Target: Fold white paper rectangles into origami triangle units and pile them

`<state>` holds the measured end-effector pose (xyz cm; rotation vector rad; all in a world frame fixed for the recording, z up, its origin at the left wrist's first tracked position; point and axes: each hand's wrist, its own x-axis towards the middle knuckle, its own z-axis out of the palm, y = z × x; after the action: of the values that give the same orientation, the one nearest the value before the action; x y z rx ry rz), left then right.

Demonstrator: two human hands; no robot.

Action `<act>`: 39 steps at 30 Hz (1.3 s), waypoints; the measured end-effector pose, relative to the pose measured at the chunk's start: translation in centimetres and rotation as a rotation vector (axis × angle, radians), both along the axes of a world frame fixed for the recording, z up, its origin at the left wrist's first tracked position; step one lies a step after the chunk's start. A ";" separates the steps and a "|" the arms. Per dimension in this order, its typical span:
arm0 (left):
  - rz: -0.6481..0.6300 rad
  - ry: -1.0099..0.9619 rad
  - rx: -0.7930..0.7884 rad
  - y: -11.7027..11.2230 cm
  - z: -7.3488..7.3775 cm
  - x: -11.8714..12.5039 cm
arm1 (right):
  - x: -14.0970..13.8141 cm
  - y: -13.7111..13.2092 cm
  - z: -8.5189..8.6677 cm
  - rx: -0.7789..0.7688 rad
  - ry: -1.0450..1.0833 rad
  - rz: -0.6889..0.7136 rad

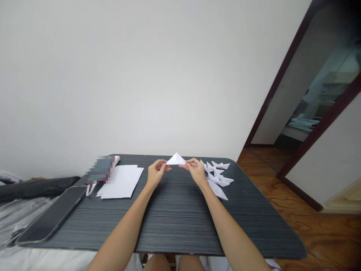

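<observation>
Between my two hands is a small folded white paper boat [176, 159], its triangular peak pointing up. My left hand [156, 171] pinches its left end with thumb and fingers. At the other end, my right hand [196, 169] pinches the right corner the same way. The boat is held over the far part of the dark table [180, 218]. Several finished paper boats [221, 180] lie in a loose group just right of my right hand, partly hidden by my forearm.
White paper sheets [122, 182] lie stacked at the left, with a blurred dark object [100, 169] and a white cable [90, 189] beside them. A phone [53, 214] rests on the table's left edge. A white wall [158, 75] stands behind; a doorway [299, 94] is at right.
</observation>
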<state>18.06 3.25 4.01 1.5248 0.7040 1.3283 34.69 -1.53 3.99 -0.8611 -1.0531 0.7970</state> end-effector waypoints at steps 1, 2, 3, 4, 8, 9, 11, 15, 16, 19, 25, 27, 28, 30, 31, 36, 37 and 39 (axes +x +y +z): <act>0.014 0.013 0.009 0.0 -0.1 0.0 | 0.0 0.0 0.0 0.002 -0.002 -0.004; 0.020 0.024 0.015 0.0 -0.1 0.1 | 0.0 0.0 0.0 0.004 -0.003 -0.008; 0.023 0.032 0.019 0.0 -0.2 0.1 | -0.1 0.0 0.0 0.006 -0.006 -0.011; 0.025 0.041 0.018 0.1 -0.2 0.1 | -0.1 0.0 0.1 0.007 -0.007 -0.013; 0.007 0.084 -0.011 0.5 -0.3 0.0 | -0.3 0.0 0.1 0.027 -0.014 -0.019; -0.006 0.089 -0.019 0.6 -0.3 0.0 | -0.3 -0.1 0.2 0.034 -0.020 -0.020; -0.036 0.093 -0.027 0.8 -0.4 -0.1 | -0.4 -0.1 0.1 0.044 -0.039 -0.018; -0.056 0.079 -0.089 1.0 -0.6 -0.1 | -0.6 -0.2 0.1 0.036 -0.056 -0.012; -0.051 0.070 -0.113 1.0 -0.7 0.0 | -0.7 -0.2 0.1 0.030 -0.053 -0.007; -0.010 0.046 -0.142 1.0 -0.9 0.0 | -0.8 -0.3 0.2 0.009 -0.051 0.006; 0.062 -0.029 -0.107 1.0 -0.9 -0.1 | -0.9 -0.5 0.6 -0.087 -0.002 0.037; 0.086 -0.029 -0.109 1.0 -0.9 -0.2 | -0.8 -0.5 0.5 -0.130 0.022 0.051; 0.099 -0.021 -0.115 1.1 -0.9 -0.3 | -0.8 -0.4 0.5 -0.152 0.029 0.061; 0.116 -0.009 -0.123 1.2 -0.9 -0.3 | -0.6 -0.3 0.2 -0.187 0.029 0.080; 0.119 -0.006 -0.122 1.2 -0.9 -0.3 | -0.5 -0.2 0.1 -0.198 0.024 0.087; 0.083 -0.004 -0.088 0.6 -0.2 -0.1 | -0.3 0.2 -0.5 -0.220 0.034 0.056; 0.054 -0.007 -0.094 0.4 0.0 0.0 | -0.2 0.3 -0.6 -0.223 0.042 0.045; -0.011 -0.016 -0.108 -0.1 0.4 0.1 | -0.1 0.4 -0.7 -0.224 0.053 0.027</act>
<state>18.18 3.15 4.40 1.4281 0.7447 1.2728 34.58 -1.16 3.29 -1.0110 -0.9417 0.9679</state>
